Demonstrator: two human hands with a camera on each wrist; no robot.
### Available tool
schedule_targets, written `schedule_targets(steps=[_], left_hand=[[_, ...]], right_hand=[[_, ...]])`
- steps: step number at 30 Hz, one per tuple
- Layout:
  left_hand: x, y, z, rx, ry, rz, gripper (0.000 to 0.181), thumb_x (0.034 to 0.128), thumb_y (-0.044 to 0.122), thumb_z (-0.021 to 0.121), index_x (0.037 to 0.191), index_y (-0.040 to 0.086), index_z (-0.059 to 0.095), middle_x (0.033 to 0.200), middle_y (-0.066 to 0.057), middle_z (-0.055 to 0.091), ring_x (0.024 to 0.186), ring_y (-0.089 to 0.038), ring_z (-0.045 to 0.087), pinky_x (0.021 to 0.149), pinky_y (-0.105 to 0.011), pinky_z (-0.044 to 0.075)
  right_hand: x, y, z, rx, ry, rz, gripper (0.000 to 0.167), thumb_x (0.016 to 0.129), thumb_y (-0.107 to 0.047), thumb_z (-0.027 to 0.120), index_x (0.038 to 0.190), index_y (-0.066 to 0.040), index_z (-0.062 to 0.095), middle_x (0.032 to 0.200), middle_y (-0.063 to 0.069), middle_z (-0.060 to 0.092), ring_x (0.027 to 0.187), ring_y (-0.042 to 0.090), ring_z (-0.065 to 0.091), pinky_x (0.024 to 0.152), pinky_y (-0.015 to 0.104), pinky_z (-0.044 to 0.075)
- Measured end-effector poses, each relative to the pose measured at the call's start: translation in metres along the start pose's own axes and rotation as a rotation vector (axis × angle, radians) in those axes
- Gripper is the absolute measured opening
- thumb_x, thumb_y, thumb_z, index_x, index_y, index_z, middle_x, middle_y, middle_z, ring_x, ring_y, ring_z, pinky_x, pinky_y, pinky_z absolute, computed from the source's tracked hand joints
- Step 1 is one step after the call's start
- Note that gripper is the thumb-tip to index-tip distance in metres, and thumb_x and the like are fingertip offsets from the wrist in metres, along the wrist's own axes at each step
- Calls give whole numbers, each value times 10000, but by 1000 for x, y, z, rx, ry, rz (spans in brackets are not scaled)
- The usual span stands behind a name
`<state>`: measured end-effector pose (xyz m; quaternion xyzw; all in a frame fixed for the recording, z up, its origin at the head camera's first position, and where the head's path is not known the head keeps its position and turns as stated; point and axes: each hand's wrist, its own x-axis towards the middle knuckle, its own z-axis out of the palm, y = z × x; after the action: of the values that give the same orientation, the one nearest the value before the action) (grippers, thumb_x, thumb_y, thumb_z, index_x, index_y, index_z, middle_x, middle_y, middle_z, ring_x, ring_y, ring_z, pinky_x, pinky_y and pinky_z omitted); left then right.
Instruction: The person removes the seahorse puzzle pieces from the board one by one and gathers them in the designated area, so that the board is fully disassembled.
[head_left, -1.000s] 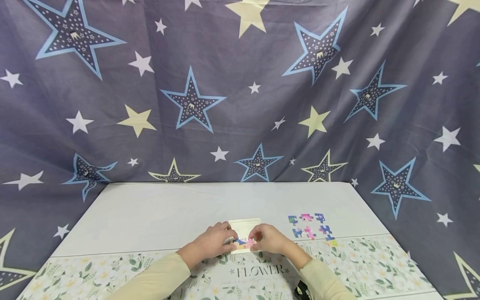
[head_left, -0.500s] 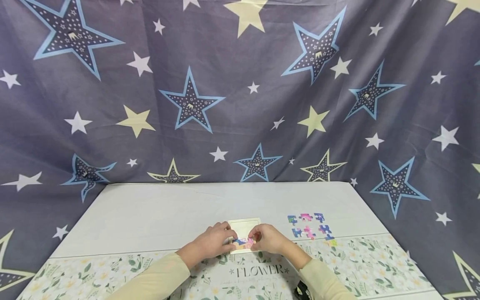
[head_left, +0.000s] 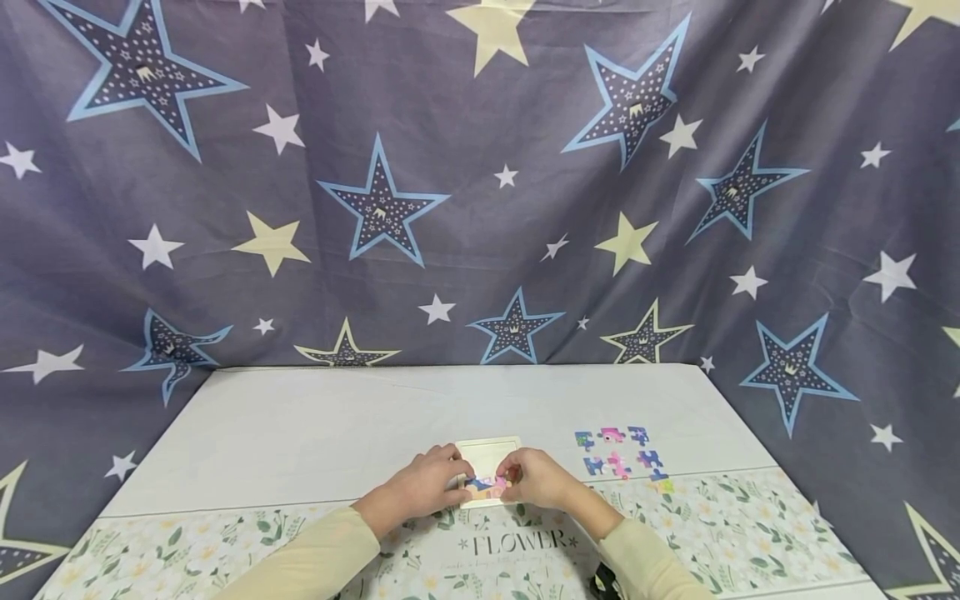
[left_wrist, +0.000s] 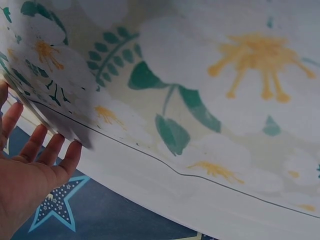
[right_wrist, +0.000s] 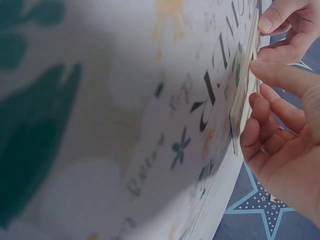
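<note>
A shallow pale wooden puzzle tray [head_left: 487, 445] lies on the table between both hands. Joined jigsaw pieces [head_left: 480, 487] in blue, peach and pink fill part of its near side. My left hand [head_left: 426, 482] holds the tray's left edge, thumb at the near corner and fingers along the side. With curled fingers and thumb, my right hand [head_left: 543, 478] pinches a pink jigsaw piece [head_left: 501, 483] at the tray's right side; the fingers partly cover it. In the right wrist view the tray [right_wrist: 240, 117] appears edge-on, with the right thumb [right_wrist: 280, 75] over its rim.
Several loose jigsaw pieces [head_left: 617, 463] lie apart to the right, blue, pink and one yellow-green [head_left: 666, 486]. A floral cloth [head_left: 247, 537] covers the near part of the white table [head_left: 330, 417]. A star-patterned curtain [head_left: 450, 275] hangs behind it.
Both hands stay at the tray, with barely visible finger movement on the right. The head view has shifted very slightly. The loose pieces lie as before.
</note>
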<state>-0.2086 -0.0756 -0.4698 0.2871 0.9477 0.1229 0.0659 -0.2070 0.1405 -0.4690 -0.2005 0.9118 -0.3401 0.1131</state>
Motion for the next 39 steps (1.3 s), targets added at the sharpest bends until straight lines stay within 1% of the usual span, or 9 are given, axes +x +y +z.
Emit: schedule_targets(steps=[7,14,21,28,33,39], left_hand=[[1,-1,1,3,4,8,321,861,455,614,1110,255,644,1056,41,527,949,-121,486,875,-415,462],[2,-2,2,5,6,7,321,862,457,614,1111,257,644,1070,35,529,959,-126,488,871,-422,465],[1,-1,2,1,4,1,327,860,456,614,1119,258,641,1070,37,526,957,-123,487,878,-419,462],[2,-1,2,-3,5,-4,325,858,454,617,1116,259,642,1079,32,531,976,-132,497,886,-425,461],[2,-1,1,-9,1,-5,327,854,451,620,1116,256,643,1066,32,527,972,-131,493,893,-432,459],[2,0,1,-6,-3,-13,332,855,453,619,1122,256,642,1058,32,523,969,-131,488,889,-429,460]], right_hand=[[0,-1,-2,-28,10,-31,222,751,-69,751,948,-50,651,820,8,569,709,93,493,632,242,436],[-2,-2,-4,-21,3,-10,217,752,-86,756,946,-75,660,844,10,563,724,111,488,631,247,424],[-6,1,-9,-26,9,-32,234,738,-81,768,946,-57,663,840,31,576,708,104,482,616,233,423],[-7,7,-15,-44,14,-44,219,743,-93,767,934,-65,665,826,12,573,689,91,477,592,217,420],[-10,10,-18,-68,23,-65,200,760,-90,756,934,-57,662,835,19,578,707,93,487,597,215,428],[-14,14,-24,-88,42,-61,215,755,-78,751,950,-50,665,844,21,592,726,105,502,623,225,432]])
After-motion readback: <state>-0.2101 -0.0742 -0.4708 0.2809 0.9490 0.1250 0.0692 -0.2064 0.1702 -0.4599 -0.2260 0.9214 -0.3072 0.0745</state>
